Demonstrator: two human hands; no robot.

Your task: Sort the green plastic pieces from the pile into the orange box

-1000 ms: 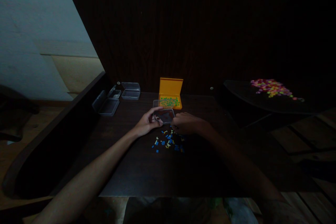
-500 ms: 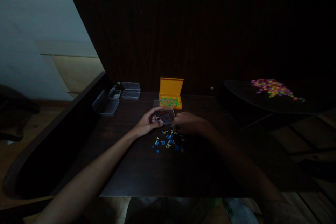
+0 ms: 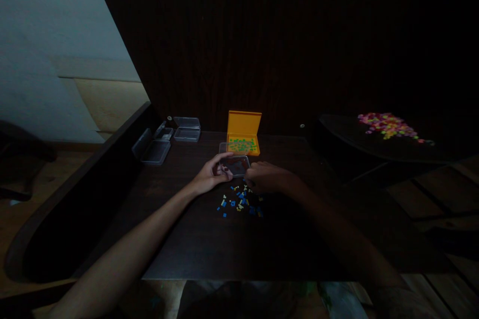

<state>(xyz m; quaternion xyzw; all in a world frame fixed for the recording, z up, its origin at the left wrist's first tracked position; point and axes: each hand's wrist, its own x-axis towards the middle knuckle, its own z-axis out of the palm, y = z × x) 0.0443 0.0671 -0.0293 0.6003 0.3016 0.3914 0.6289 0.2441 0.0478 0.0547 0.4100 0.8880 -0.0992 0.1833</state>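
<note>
My left hand (image 3: 209, 175) is closed around the left side of a clear plastic box (image 3: 237, 165) with its lid raised at the back. At the box's right edge is my right hand (image 3: 266, 177), fingers curled down; whatever they pinch is hidden. Small blue and pale yellow building bricks (image 3: 241, 202) lie loose on the dark table just in front of the box, partly below my right hand. Behind the clear box stands an open yellow box (image 3: 243, 124) with green bits in its base.
Clear plastic boxes (image 3: 156, 152) stand open at the left, with another clear box (image 3: 187, 133) farther back. A heap of pink, red and yellow pieces (image 3: 389, 125) lies on a dark surface at the right. A raised dark side panel (image 3: 78, 194) borders the table's left.
</note>
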